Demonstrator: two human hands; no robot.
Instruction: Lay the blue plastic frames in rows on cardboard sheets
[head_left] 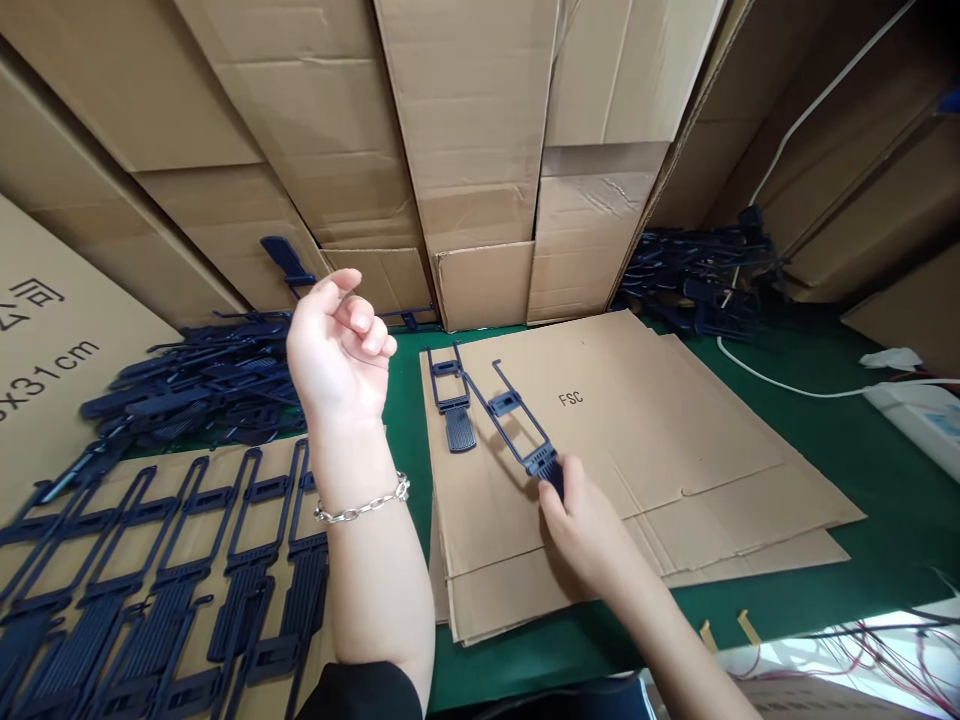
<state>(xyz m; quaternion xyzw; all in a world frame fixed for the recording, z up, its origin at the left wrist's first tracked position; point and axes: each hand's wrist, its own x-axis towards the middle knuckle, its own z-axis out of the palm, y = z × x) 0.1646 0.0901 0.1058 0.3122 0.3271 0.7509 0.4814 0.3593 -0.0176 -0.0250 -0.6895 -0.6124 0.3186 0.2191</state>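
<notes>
My right hand pinches the ribbed end of a dark blue plastic frame piece between thumb and fingers. The piece's long open frame points up and left over the cardboard sheet. Left of it, a similar blue piece lies on the sheet. My left hand is raised, palm toward me, with loosely curled fingers and a visibly bare palm. Behind it, a blue paddle end sticks up; I see no grip on it. A chain bracelet circles the left wrist.
A heap of blue pieces lies at left, with several more frame pieces laid in a row before it. Another heap stands back right. Cardboard boxes wall the rear. A white cable crosses the green table.
</notes>
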